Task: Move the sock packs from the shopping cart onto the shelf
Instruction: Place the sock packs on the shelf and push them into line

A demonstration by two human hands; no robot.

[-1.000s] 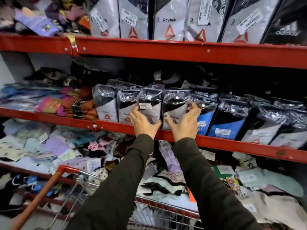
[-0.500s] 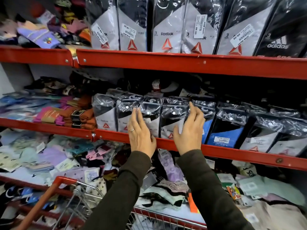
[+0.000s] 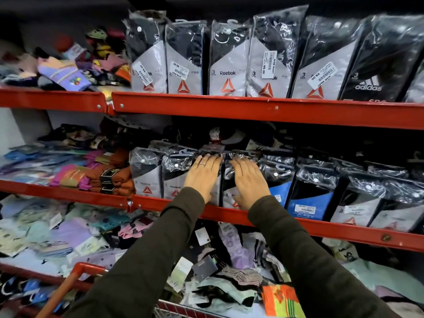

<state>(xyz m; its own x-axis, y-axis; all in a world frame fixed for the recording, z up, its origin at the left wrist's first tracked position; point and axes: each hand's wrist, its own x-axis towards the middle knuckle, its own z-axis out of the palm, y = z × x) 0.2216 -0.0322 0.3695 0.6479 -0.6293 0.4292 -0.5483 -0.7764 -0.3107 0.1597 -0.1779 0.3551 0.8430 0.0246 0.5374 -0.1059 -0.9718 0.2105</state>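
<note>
A row of black-and-grey Reebok sock packs in shiny plastic stands upright on the middle red shelf. My left hand lies flat, fingers together, against the front of one pack. My right hand lies flat against the neighbouring pack. Neither hand grips anything. Only the orange handle and wire rim of the shopping cart show at the bottom; its contents are hidden by my arms.
Blue Jockey packs stand right of my hands. The top shelf holds taller Reebok packs and an Adidas pack. Loose coloured socks lie piled at left, and more on the lower shelf.
My hands slid from the packs' sides and lower edge up onto their fronts and now lie flat. The camera has tilted upward, showing more of the top shelf.
</note>
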